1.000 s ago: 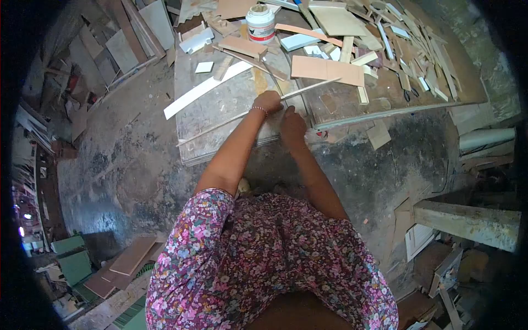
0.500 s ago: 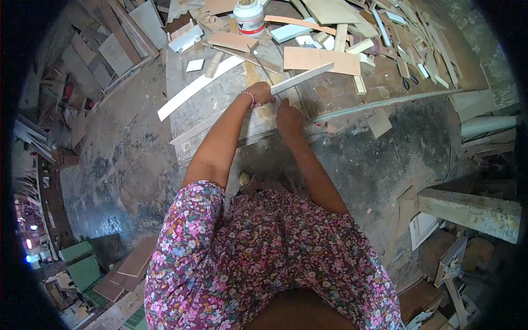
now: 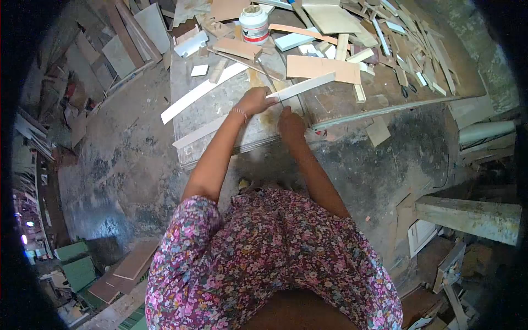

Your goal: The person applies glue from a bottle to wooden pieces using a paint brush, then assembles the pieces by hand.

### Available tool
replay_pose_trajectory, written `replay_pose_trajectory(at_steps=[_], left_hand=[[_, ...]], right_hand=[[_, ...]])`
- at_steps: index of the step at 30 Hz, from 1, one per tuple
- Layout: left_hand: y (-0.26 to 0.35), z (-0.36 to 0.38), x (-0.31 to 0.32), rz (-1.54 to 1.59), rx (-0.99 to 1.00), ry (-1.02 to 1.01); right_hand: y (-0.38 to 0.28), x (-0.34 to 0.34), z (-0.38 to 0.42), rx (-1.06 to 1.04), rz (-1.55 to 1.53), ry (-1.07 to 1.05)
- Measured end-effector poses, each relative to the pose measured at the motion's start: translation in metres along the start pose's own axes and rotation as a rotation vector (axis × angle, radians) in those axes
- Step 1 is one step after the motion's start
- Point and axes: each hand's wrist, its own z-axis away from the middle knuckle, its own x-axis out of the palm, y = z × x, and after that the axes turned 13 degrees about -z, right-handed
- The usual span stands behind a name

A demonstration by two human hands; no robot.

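Stained grey concrete floor in the foreground, before a worn wooden counter. Near its front edge: right hand closed around a slim dark tool; left hand gripping a long, flat, off-white strip, oblique over the counter, crossed by the tool. Beyond: rectangular peach-coloured board; farther, white plastic tub with red band.
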Motion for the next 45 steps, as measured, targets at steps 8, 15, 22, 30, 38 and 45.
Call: replay_pose_trajectory(at_steps=[8,15,22,30,38,45], left_hand=[[0.022,0.011,0.033,-0.275,-0.132,0.335],[0.016,-0.003,0.038,-0.392,-0.178,0.274],[0.014,-0.007,0.032,-0.353,-0.238,0.264],[0.012,-0.006,0.040,-0.330,-0.235,0.211],[0.012,0.009,0.040,-0.470,-0.008,0.388],[-0.013,0.006,0.015,-0.139,0.195,-0.011]], right_hand=[[-0.013,-0.015,0.021,0.069,0.070,-0.038],[-0.011,-0.011,0.013,0.076,0.091,-0.053],[-0.010,-0.011,-0.001,-0.055,0.128,-0.008],[-0.010,-0.017,0.011,-0.040,0.158,-0.025],[-0.014,-0.029,0.008,0.031,0.110,-0.092],[0.011,0.000,0.019,0.047,0.051,-0.046]])
